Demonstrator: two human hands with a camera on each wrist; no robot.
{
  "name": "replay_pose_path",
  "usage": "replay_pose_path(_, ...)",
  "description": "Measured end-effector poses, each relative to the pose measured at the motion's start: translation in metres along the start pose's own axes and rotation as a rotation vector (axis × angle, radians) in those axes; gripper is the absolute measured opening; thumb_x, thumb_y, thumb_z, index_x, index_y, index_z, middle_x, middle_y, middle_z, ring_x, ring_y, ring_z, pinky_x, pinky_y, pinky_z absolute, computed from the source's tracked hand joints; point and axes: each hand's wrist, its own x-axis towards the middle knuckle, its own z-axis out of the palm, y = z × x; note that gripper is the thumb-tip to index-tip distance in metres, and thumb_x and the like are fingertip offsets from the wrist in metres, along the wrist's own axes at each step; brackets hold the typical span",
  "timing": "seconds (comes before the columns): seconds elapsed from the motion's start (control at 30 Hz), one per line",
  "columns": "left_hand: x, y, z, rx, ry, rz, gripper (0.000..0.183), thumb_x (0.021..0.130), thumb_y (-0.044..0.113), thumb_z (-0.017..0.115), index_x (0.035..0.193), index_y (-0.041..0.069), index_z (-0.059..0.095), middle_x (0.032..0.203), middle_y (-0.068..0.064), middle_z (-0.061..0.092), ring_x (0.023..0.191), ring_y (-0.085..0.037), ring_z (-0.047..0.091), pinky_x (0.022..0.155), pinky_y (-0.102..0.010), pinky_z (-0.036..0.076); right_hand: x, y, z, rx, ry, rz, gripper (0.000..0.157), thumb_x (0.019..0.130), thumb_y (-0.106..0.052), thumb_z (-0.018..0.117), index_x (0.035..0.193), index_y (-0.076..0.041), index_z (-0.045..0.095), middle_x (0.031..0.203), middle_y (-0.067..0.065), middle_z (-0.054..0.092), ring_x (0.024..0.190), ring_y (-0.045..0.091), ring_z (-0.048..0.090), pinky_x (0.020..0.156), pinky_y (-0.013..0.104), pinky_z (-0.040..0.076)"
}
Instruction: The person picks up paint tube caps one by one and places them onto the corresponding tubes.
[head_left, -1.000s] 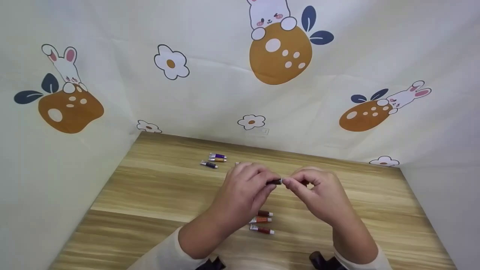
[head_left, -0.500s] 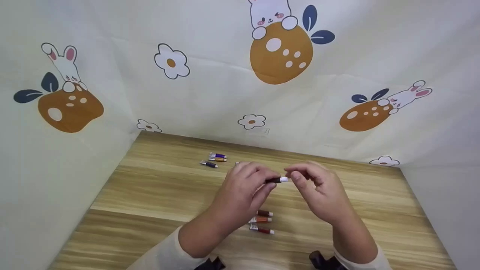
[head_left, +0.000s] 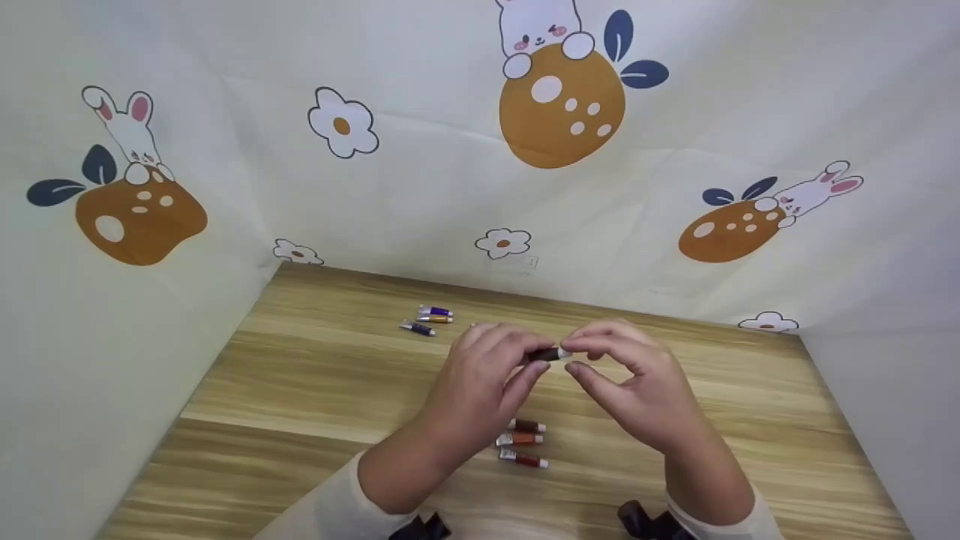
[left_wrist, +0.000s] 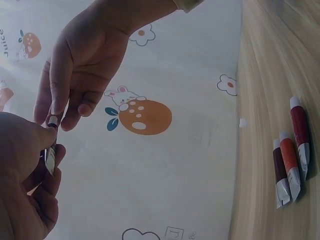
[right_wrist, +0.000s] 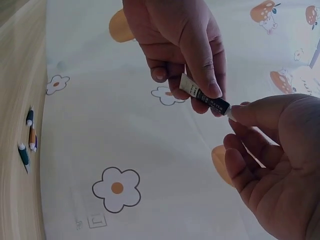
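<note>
My left hand (head_left: 484, 382) pinches a small black paint tube (head_left: 549, 354) between thumb and fingers, above the table. Its white cap (right_wrist: 231, 114) points toward my right hand (head_left: 637, 375). In the head view a right forefinger touches the cap, while the thumb stands slightly below and apart. Seen from the right wrist, the tube's crimped silver end sticks out behind the left thumb (right_wrist: 214, 89), and lettering shows on its black body. Below my hands lie a dark brown-red paint tube (head_left: 529, 426), an orange paint tube (head_left: 520, 439) and a red paint tube (head_left: 525, 459).
Farther back on the wooden table (head_left: 300, 360) lie a purple tube (head_left: 437, 311), an ochre tube (head_left: 436, 319) and a dark blue-green tube (head_left: 418, 328). Patterned cloth walls (head_left: 420, 195) rise behind and at both sides. A small white tip (head_left: 474, 326) shows behind my left hand.
My right hand let go of the cap, moved slightly away with the cap exposed, and now has its fingertips back at it. The left hand keeps its grip, tipping the tube slightly.
</note>
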Motion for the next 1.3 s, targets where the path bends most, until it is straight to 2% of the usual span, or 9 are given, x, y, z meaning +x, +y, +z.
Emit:
replay_pose_path(0.23, 0.0002, 0.0005, 0.0011, -0.005, 0.022, 0.033, 0.019, 0.107, 0.032, 0.066, 0.119, 0.021, 0.075, 0.115, 0.01, 0.077, 0.11, -0.009, 0.068, 0.099, -0.033, 0.051, -0.001, -0.0008, -0.0007, -0.099, -0.006, 0.096, 0.024, 0.087, -0.008, 0.088, 0.106, -0.022, 0.084, 0.105, -0.012, 0.08, 0.091, 0.008, 0.072, 0.078, 0.023, 0.057)
replay_pose_path(0.5, -0.0004, 0.001, 0.0008, -0.017, -0.005, 0.012, 0.016, 0.105, 0.031, 0.069, 0.117, 0.022, 0.076, 0.113, 0.012, 0.077, 0.109, -0.009, 0.067, 0.098, -0.032, 0.05, -0.0017, 0.0005, 0.0014, -0.174, -0.037, 0.184, 0.009, 0.091, -0.015, 0.086, 0.094, -0.023, 0.083, 0.096, -0.017, 0.078, 0.08, 0.002, 0.063, 0.068, 0.022, 0.052)
replay_pose_path(0.77, -0.0012, 0.001, 0.0018, -0.02, 0.004, 0.041, 0.015, 0.103, 0.029, 0.072, 0.116, 0.023, 0.077, 0.11, 0.012, 0.077, 0.107, -0.009, 0.067, 0.097, -0.032, 0.051, -0.003, 0.0011, 0.0042, -0.202, -0.102, 0.197, 0.019, 0.1, -0.017, 0.076, 0.084, -0.024, 0.069, 0.085, -0.02, 0.065, 0.076, 0.001, 0.054, 0.066, 0.024, 0.046)
replay_pose_path(0.97, -0.0016, -0.0012, 0.0033, -0.015, 0.013, 0.064, 0.014, 0.101, 0.028, 0.075, 0.114, 0.022, 0.079, 0.109, 0.011, 0.078, 0.106, -0.011, 0.068, 0.096, -0.031, 0.051, -0.0023, 0.0029, 0.0049, -0.219, -0.181, 0.159, 0.021, 0.105, -0.017, 0.068, 0.085, -0.024, 0.068, 0.083, -0.019, 0.059, 0.076, 0.0, 0.051, 0.069, 0.025, 0.047)
replay_pose_path(1.1, -0.0022, -0.0028, 0.0056, -0.003, -0.014, 0.044, 0.017, 0.102, 0.03, 0.074, 0.116, 0.023, 0.079, 0.11, 0.011, 0.078, 0.105, -0.013, 0.067, 0.094, -0.032, 0.051, -0.0003, 0.0032, 0.0036, -0.216, -0.23, 0.257, 0.023, 0.108, -0.025, 0.065, 0.085, -0.027, 0.069, 0.078, -0.018, 0.054, 0.074, 0.002, 0.049, 0.068, 0.025, 0.044)
replay_pose_path(1.3, -0.0023, -0.0066, 0.0077, 0.013, -0.129, -0.069, 0.023, 0.103, 0.028, 0.073, 0.125, 0.022, 0.076, 0.122, 0.009, 0.078, 0.114, -0.016, 0.068, 0.103, -0.039, 0.053, 0.0035, 0.0072, 0.0029, -0.212, -0.272, 0.424, 0.024, 0.108, -0.032, 0.066, 0.085, -0.027, 0.069, 0.075, -0.011, 0.054, 0.067, 0.006, 0.05, 0.062, 0.026, 0.045)
